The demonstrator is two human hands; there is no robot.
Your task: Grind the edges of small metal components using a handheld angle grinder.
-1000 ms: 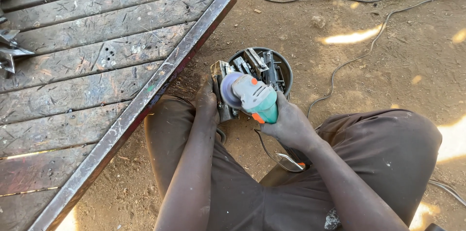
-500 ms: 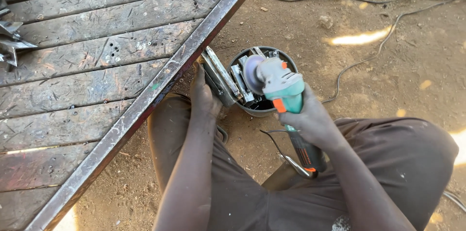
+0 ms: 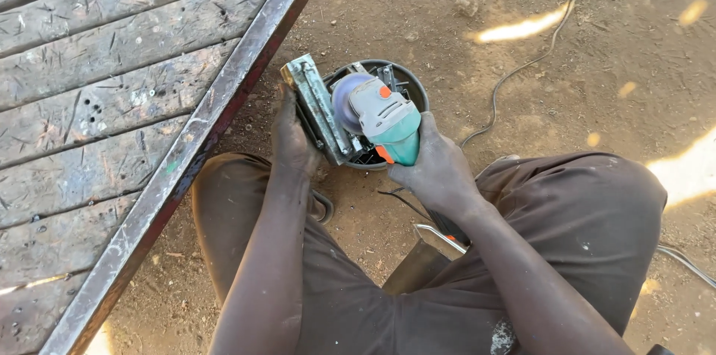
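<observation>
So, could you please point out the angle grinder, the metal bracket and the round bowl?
angle grinder [image 3: 388, 120]: head view, on its teal body.
metal bracket [image 3: 317, 105]: head view, mid-length on its flat face.
round bowl [image 3: 414, 85]: head view, on its right rim.

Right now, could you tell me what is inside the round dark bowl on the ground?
The bowl holds metal pieces. The angle grinder in the right hand and the metal bar held by the left hand cover most of it.
</observation>
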